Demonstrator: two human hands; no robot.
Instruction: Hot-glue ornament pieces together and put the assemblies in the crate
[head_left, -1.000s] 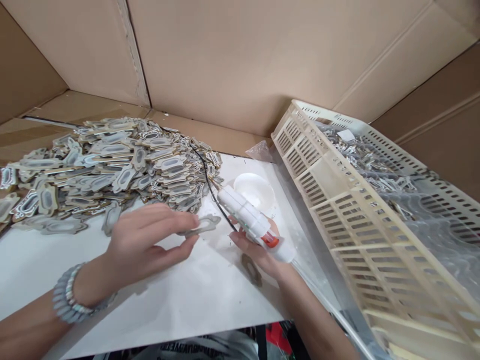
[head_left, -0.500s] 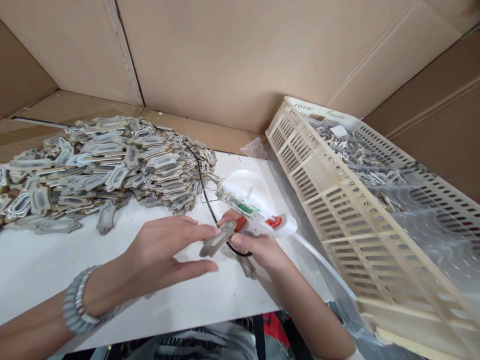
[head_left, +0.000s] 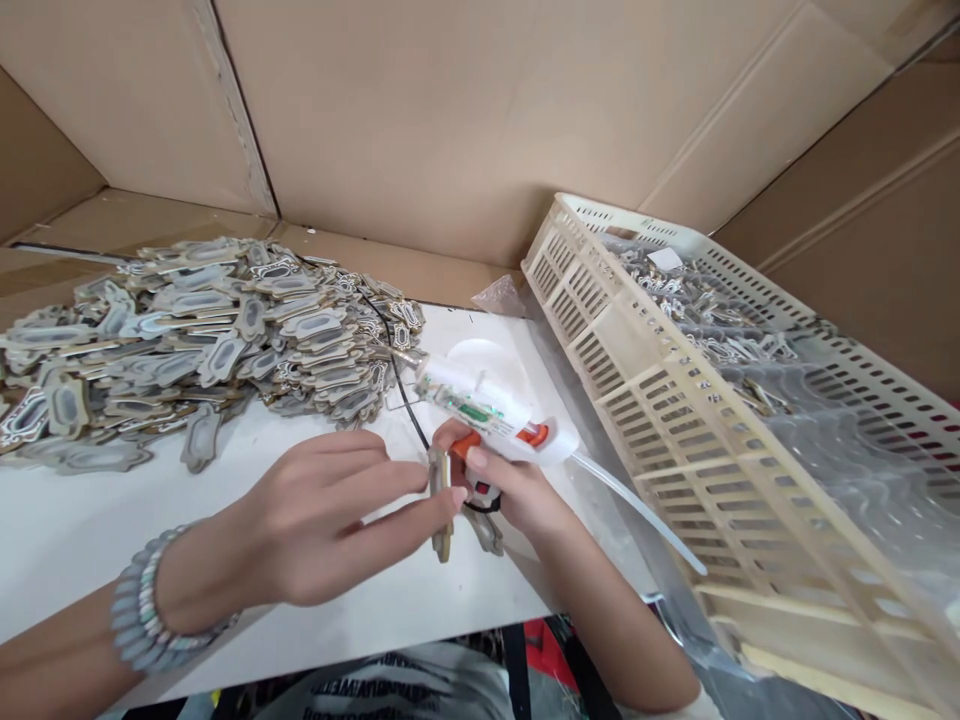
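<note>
My left hand (head_left: 330,510), with beaded bracelets at the wrist, pinches a small grey-and-gold ornate frame piece (head_left: 441,505) by its edge, the piece standing nearly upright. My right hand (head_left: 517,490) is wrapped around the handle of a white hot glue gun (head_left: 480,410) with an orange trigger. The gun's nozzle points up and to the left, away from the piece. A clear glue stick (head_left: 645,515) trails out of its back end. Under my right hand another frame piece (head_left: 486,530) lies on the white tabletop, partly covered. A black cord (head_left: 401,375) runs behind the gun.
A large heap of similar frame pieces (head_left: 217,340) covers the back left of the table (head_left: 315,640). To the right stands a cream slatted plastic crate (head_left: 637,370) holding metal parts and clear wavy plastic sheets (head_left: 862,450). Cardboard walls (head_left: 420,120) enclose the back and sides.
My left hand has turned the frame piece from slanted and flat to edge-on and nearly upright, its thumb now closed on it. The glue gun stays in my right hand, slightly shifted left in view.
</note>
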